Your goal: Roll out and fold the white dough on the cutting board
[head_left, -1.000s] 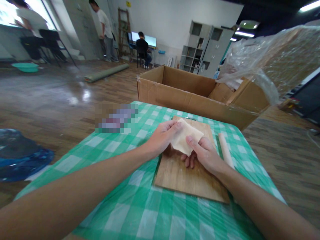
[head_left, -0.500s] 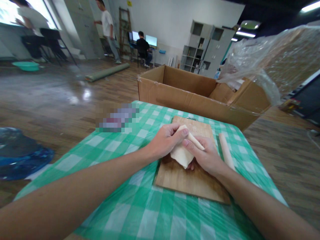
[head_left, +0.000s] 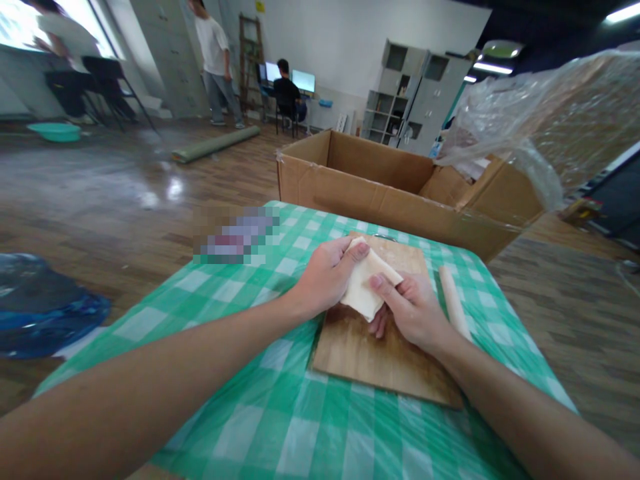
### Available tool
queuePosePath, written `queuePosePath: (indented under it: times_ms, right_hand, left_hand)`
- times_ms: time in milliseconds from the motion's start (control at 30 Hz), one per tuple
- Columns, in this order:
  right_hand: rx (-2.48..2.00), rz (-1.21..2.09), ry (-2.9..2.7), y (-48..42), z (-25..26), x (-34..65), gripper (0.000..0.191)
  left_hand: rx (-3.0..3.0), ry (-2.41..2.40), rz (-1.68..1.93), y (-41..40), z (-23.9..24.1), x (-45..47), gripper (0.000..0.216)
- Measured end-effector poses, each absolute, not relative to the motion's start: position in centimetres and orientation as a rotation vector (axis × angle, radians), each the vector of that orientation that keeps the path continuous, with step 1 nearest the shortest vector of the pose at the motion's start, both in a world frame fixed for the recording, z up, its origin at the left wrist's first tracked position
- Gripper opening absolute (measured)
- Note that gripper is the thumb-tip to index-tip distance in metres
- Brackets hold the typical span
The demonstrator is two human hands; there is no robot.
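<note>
Dough sheet [head_left: 361, 288], exactly one of them, pale cream, thin and floppy with a folded-looking upper edge, was in two bare hands as seen from the head camera. The left hand [head_left: 325, 272] pinched its upper left side, thumb on top. The right hand [head_left: 417, 312] had the right side pinched the same way, thumb up, with a couple of fingertips peeking out below. Neither hand was spread, and they weren't pressed together; the dough was between them.

All that was over one rectangular light-brown wooden board [head_left: 380, 373] with a single metal handle [head_left: 386, 237] at the far end. Couldn't tell if the lowest corner touched the wood. Just right of the board lay one pale, straight rolling pin [head_left: 453, 300], partly behind the right forearm. Everything sat on one table with a shiny green-and-white checked cover [head_left: 265, 413]. One pixelated patch [head_left: 235, 237] was at the table's far left edge, no clue what's under it.

Past the table: one big open brown cardboard box [head_left: 360, 193], one round turquoise basin [head_left: 55, 132] on the floor, one long drab-green roll [head_left: 215, 145], and three people, two in white tops, one in black.
</note>
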State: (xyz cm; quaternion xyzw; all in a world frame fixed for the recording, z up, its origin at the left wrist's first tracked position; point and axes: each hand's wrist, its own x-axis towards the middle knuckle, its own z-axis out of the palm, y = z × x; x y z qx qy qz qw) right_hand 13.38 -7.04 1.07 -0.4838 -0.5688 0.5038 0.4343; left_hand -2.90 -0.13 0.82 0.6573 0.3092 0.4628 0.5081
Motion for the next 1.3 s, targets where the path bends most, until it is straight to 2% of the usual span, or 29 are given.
queuePosePath:
  times_ms: [233, 500, 667, 833, 933, 1000, 1167, 1300]
  right_hand:
    - [-1.209, 1.255, -1.380, -6.8, 1.2, 13.7, 0.059]
    - [-1.207, 1.262, -1.361, -6.4, 1.3, 14.3, 0.057]
    - [-1.149, 1.264, -1.366, -6.1, 0.8, 14.8, 0.048]
    - [-1.331, 0.952, -1.603, -6.3, 0.8, 14.5, 0.042]
    - [-1.329, 0.673, -1.774, -6.8, 1.1, 14.0, 0.043]
    - [-1.298, 0.615, -1.847, -7.1, 1.2, 13.8, 0.043]
    - [-1.276, 0.834, -1.759, -7.3, 1.0, 13.8, 0.049]
    - [-1.257, 0.806, -1.744, -7.2, 1.0, 13.7, 0.050]
  left_hand:
    - [1.474, 0.660, 1.075, 0.6, 0.9, -3.1, 0.049]
    - [1.459, 0.688, 1.089, 1.1, 0.9, -3.3, 0.042]
    - [1.714, 0.744, 1.004, 0.7, 0.8, -3.4, 0.043]
    - [1.901, 0.745, 0.944, -0.4, 0.5, -3.0, 0.040]
    - [1.877, 0.725, 0.988, -0.9, 0.4, -2.7, 0.042]
    - [1.852, 0.714, 1.011, -1.0, 0.4, -2.4, 0.044]
    - [1.893, 0.723, 1.049, -1.0, 0.6, -2.4, 0.041]
    - [1.910, 0.719, 1.090, -1.2, 0.7, -2.5, 0.040]
